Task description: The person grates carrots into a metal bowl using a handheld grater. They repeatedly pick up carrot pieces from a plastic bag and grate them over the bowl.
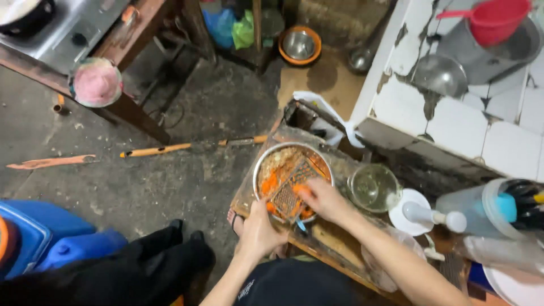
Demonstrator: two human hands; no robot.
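Your left hand [259, 231] is at the near edge of the metal bowl [293, 180], and its grip is closed around the lower end of the flat metal grater [290, 191]. The grater leans tilted inside the bowl, with its upper end toward the far rim and its lower end coming out over the near rim, where a small blue handle tip shows below your fingers. Your right hand [323, 199] lies on the face of the grater, from the right side, and its grip is closed on an orange piece of carrot [299, 190], which is pressed against the grating surface. So the carrot piece is directly under your right fingertips and just above and to the right of your left hand. Orange gratings [271, 182] lie in the bowl on the left of the grater, together with a paler mass at the far side.

The bowl stands on a worn wooden tabletop [331, 238], near its left edge. Just beside the bowl, on its right, is an empty glass bowl [373, 187]. More to the right, a white lid [409, 212] lies on the tabletop. Near the right edge stands a clear plastic jug [487, 207] with dark utensils in it
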